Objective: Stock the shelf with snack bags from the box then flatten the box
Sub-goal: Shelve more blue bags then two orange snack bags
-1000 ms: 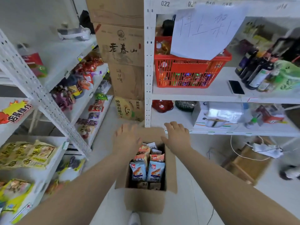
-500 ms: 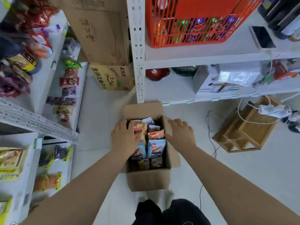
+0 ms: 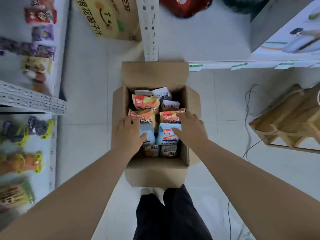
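An open cardboard box (image 3: 156,172) stands on the floor in front of my feet, its flaps folded out. It is packed with several snack bags: orange ones (image 3: 145,101) in the middle, light blue ones (image 3: 166,135) nearer me, white ones at the far end. My left hand (image 3: 129,134) reaches in from the left, fingers extended over an orange bag and a blue bag. My right hand (image 3: 190,127) reaches in from the right, fingers spread on top of an orange bag and a blue bag. Neither hand visibly grips a bag.
A white shelf unit (image 3: 32,101) on the left holds several snack packs. A white shelf post (image 3: 149,32) and a printed carton (image 3: 107,18) stand behind the box. A wooden rack (image 3: 285,122) and cables lie on the floor at right.
The view has tilted down and closer to the box. Both hands have moved from the box's side flaps to inside it, onto the tops of the bags.
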